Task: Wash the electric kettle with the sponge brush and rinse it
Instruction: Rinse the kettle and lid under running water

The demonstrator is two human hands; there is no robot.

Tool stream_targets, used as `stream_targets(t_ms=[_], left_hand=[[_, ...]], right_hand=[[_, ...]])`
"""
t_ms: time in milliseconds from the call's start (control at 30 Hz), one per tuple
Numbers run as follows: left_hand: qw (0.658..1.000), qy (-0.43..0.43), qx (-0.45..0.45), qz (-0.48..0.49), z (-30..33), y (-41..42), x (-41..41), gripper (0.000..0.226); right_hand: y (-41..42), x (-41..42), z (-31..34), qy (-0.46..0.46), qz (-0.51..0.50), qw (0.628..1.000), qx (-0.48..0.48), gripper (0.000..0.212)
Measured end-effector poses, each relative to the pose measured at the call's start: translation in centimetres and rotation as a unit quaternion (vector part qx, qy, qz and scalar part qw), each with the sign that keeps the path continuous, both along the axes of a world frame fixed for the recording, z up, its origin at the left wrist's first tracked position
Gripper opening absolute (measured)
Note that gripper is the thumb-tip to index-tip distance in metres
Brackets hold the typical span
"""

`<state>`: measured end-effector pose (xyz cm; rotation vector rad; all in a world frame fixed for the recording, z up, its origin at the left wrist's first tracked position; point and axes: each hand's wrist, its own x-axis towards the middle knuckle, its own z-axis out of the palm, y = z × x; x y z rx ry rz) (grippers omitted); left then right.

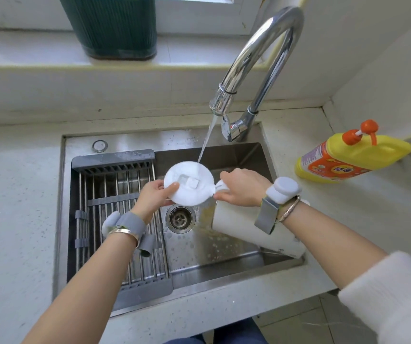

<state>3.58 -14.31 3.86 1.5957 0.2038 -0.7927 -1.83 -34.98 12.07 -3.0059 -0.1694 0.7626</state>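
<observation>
**Coach:** Water from the faucet lands on the top edge of the kettle lid, in the only view you have, the head camera. Your left hand pinches the lid's near-left rim, thumb on its face, fingers closed on it.

**Operator:** And my right?

**Coach:** Your right hand is wrapped around the kettle's handle at the hinge end, fingers clenched on it. The electric kettle lies tilted under your right wrist, body over the right half of the sink, lid swung open above the drain.

**Operator:** How do I rinse it properly?

**Coach:** Turn the lid slowly under the stream so water sweeps its whole face, not just that edge. Keep the base end high; I judge the electrical contacts there should stay dry. Then tip the mouth under the flow.

**Operator:** Where is the sponge brush?

**Coach:** You won't find it in this view; I can't place it. The drying rack sits over the left of the sink, the detergent bottle on the counter at right.
</observation>
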Motion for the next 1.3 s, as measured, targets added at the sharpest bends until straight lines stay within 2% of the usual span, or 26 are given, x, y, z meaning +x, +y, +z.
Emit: stream_targets(t_ms=[133, 333, 500, 567, 700, 833, 933, 1067, 1133, 1167, 1200, 1267, 1300], left_hand=[[0.999, 0.035, 0.027, -0.001, -0.4, -0.1, -0.6, 0.024], [0.998, 0.021, 0.043, -0.036, -0.6, -0.4, -1.3, 0.039], [0.997, 0.022, 0.058, -0.05, -1.4, -0.4, -1.5, 0.035], [0.997, 0.025, 0.05, -0.047, -1.5, -0.1, -1.6, 0.033], [0.998, 0.04, -0.043, -0.001, -0.4, 0.4, -0.7, 0.038], [0.996, 0.02, -0.09, 0.01, 0.6, 1.2, 0.8, 0.037], [0.996, -0.019, -0.084, 0.019, 1.1, 0.3, 0.4, 0.031], [0.995, -0.098, -0.033, 0.018, 0.8, -2.6, -0.7, 0.031], [0.986, -0.162, 0.033, -0.009, 0.3, -4.1, -1.1, 0.031], [0.977, -0.196, 0.077, -0.028, -0.1, -4.7, -1.4, 0.032], [0.967, -0.221, 0.115, -0.045, -0.2, -5.1, -1.8, 0.032], [0.958, -0.24, 0.138, -0.07, -0.8, -5.9, -2.6, 0.032], [0.962, -0.233, 0.117, -0.082, -1.1, -6.3, -2.8, 0.034]], right_hand=[[0.4, 0.6, 0.9, 0.033, 0.021, 0.999, -0.016, 0.046], [0.9, 0.6, 1.1, 0.059, 0.046, 0.996, -0.047, 0.046], [1.2, 0.2, 0.8, 0.1, 0.031, 0.993, -0.055, 0.044], [1.3, 0.0, 0.5, 0.083, 0.031, 0.995, -0.052, 0.044], [1.4, -0.4, 0.3, -0.014, 0.031, 0.999, -0.037, 0.044], [0.6, -0.7, -0.6, -0.069, -0.021, 0.997, 0.007, 0.044], [-0.7, -1.3, -2.1, -0.047, -0.098, 0.993, 0.047, 0.04], [-2.1, -2.4, -5.2, -0.001, -0.222, 0.971, 0.085, 0.04], [-2.5, -2.6, -6.3, 0.007, -0.306, 0.94, 0.149, 0.048], [-2.4, -2.7, -6.5, 0.014, -0.374, 0.901, 0.221, 0.051], [-2.2, -2.6, -6.4, 0.028, -0.452, 0.834, 0.314, 0.051], [-1.4, -2.2, -6.1, 0.075, -0.567, 0.663, 0.483, 0.051], [-1.2, -2.0, -5.9, 0.091, -0.582, 0.615, 0.525, 0.052]])
